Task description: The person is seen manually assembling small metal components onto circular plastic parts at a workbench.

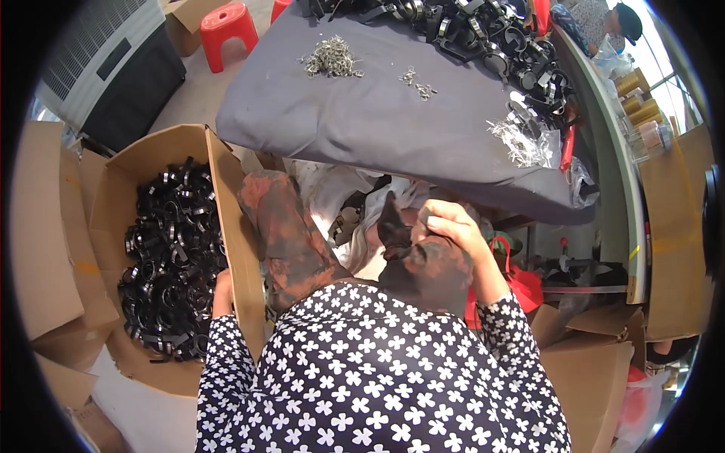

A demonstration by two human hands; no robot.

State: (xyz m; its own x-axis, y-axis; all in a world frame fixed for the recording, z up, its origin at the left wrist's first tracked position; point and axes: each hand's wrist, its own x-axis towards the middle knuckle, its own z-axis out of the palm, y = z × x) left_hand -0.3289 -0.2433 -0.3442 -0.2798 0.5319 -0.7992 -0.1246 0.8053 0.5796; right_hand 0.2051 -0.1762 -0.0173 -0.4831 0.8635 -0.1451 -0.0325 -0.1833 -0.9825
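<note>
My left hand (223,291) is down in the cardboard box (226,181) at my left among the black clamp rings (170,257), grip hidden so can't tell what it holds, while my right hand (445,226) rests curled, empty, on my knee (423,264).

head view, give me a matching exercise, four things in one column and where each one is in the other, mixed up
Things:
1. left hand
2. right hand
3. red stool
4. small heap of metal clips

Places:
A. on the grey cloth of the table
B. on the floor past the table's far left corner
C. resting on the knee, in the lap
D. down in the cardboard box of black rings

Pairs: 1-D, 2-C, 3-B, 4-A
</note>
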